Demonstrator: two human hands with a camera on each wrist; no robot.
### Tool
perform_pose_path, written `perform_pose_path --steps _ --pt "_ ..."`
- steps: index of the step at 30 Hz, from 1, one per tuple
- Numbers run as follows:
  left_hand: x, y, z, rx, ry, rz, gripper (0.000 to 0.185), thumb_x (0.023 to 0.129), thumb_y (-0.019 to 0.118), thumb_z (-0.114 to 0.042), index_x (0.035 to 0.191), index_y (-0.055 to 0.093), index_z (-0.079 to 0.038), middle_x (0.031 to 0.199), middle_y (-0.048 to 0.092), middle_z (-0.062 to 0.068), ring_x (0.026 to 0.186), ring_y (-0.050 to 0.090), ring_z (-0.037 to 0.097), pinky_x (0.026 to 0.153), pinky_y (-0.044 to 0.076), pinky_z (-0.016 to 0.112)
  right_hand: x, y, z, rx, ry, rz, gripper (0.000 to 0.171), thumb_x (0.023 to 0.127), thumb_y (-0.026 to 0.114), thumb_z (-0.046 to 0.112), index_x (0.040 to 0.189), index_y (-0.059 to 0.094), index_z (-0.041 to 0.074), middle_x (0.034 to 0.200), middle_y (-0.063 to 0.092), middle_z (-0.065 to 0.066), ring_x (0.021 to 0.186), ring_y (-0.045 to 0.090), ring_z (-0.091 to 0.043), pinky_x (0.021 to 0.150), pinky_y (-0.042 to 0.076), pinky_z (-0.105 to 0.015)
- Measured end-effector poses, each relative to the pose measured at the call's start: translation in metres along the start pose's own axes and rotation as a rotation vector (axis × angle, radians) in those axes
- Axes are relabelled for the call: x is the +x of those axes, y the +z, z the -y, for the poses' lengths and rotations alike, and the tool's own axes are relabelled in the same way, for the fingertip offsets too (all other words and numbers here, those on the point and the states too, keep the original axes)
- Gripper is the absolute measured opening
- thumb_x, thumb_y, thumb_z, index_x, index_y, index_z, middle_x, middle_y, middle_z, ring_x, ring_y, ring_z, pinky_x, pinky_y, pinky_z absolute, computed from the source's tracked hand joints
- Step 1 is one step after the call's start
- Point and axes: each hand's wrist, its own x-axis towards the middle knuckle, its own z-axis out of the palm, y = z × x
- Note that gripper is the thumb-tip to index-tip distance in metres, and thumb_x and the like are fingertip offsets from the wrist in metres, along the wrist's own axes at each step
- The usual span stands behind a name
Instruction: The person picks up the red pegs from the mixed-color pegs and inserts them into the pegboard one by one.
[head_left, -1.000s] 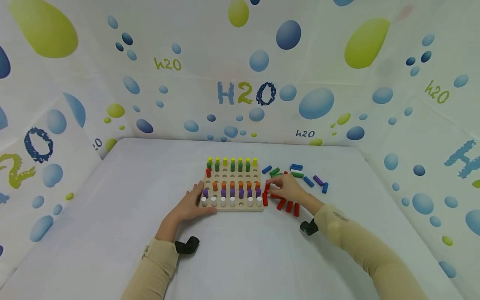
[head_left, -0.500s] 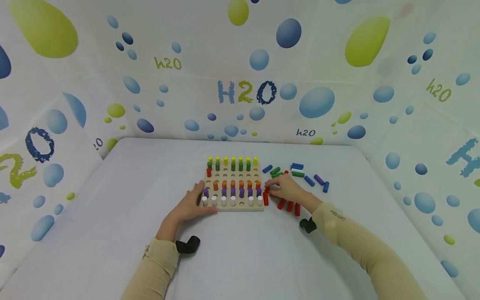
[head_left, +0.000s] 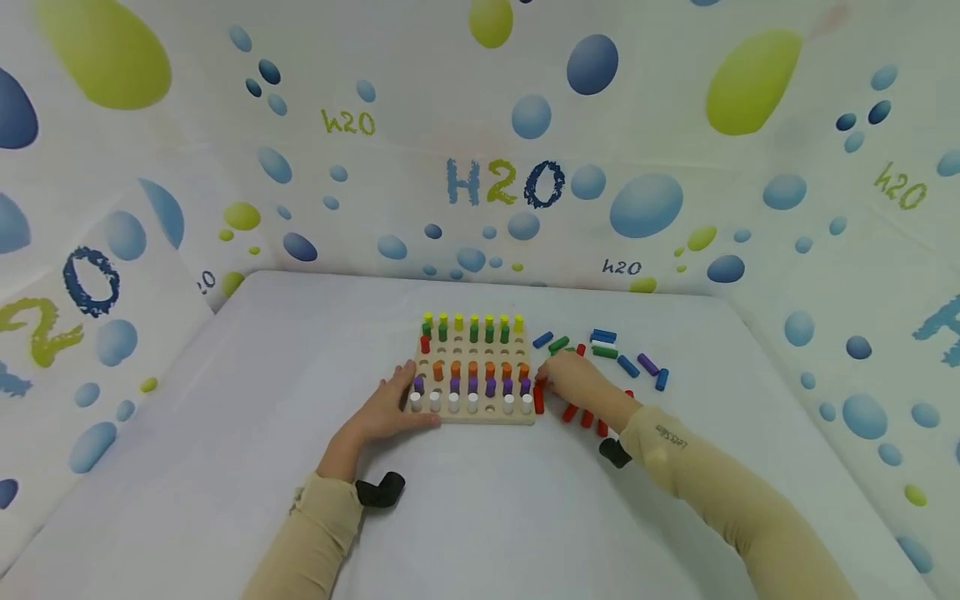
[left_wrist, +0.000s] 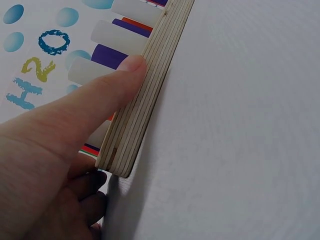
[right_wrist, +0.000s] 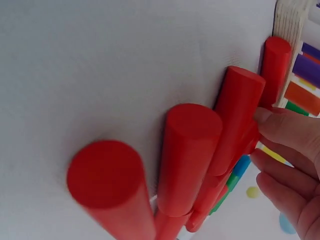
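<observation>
Right wrist view only: right hand (head_left: 576, 379) pinches red peg (right_wrist: 251, 139) | head: left hand (head_left: 384, 410) spread around board (head_left: 480, 419) corner

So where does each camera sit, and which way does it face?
Head: on the head, facing forward and down at the board; left hand, right hand and sleeves show.
Left wrist: on that wrist, facing the board's edge; only the left hand shows.
Right wrist: on that wrist, facing red pegs; only the right hand shows.
Head and right wrist views share the red pegs.

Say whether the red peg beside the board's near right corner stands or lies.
Lying: the red peg stretches along the board, on the table.
</observation>
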Motion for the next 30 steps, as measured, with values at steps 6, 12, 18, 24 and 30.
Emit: perform_pose_path --steps 6,12,18,24,30 --pt "-0.001 0.002 -0.002 -0.008 0.014 -0.007 0.112 0.07 0.073 -0.051 0.146 0.007 -0.003 0.152 0.005 0.015 0.138 0.0 0.03 0.111 0.0 0.046 -0.006 -0.001 0.007 -0.193 -0.052 -0.003 0.013 0.083 0.066 0.005 0.093 0.073 0.008 0.088 0.068 -0.004 0.082 0.062 -0.018 0.077 0.052 -0.027" --pt "-0.003 0.001 -0.002 -0.016 0.007 -0.01 0.112 0.07 0.073 -0.051 0.146 0.007 -0.001 0.151 0.006 0.017 0.138 0.0 0.032 0.11 0.001 0.048 -0.004 -0.001 0.007 -0.297 -0.049 0.039 0.01 0.083 0.064 0.002 0.088 0.07 0.007 0.082 0.065 -0.004 0.074 0.059 -0.016 0.072 0.052 -0.026" --pt "-0.002 0.002 -0.001 -0.021 0.005 -0.011 0.112 0.07 0.073 -0.051 0.146 0.007 -0.002 0.151 0.006 0.018 0.138 0.0 0.033 0.11 0.002 0.05 -0.004 -0.001 -0.01 -0.028 0.024 0.007 0.017 0.082 0.067 0.008 0.098 0.072 0.008 0.094 0.069 -0.004 0.087 0.062 -0.019 0.079 0.052 -0.03" --pt "-0.003 0.001 -0.002 -0.022 -0.013 -0.008 0.112 0.07 0.073 -0.052 0.147 0.007 -0.005 0.151 0.005 0.017 0.138 0.0 0.034 0.11 0.003 0.051 -0.012 0.002 -0.023 0.314 0.094 -0.117 0.024 0.083 0.068 0.013 0.106 0.07 0.008 0.097 0.068 -0.005 0.087 0.059 -0.02 0.077 0.052 -0.031" --pt "-0.003 -0.001 -0.004 -0.017 -0.018 0.006 0.112 0.07 0.072 -0.053 0.147 0.006 -0.005 0.152 0.003 0.017 0.138 -0.001 0.034 0.109 0.003 0.051 -0.02 0.003 -0.026 0.587 0.249 -0.246 0.031 0.083 0.068 0.024 0.111 0.067 0.009 0.1 0.068 -0.006 0.094 0.062 -0.021 0.08 0.052 -0.033"
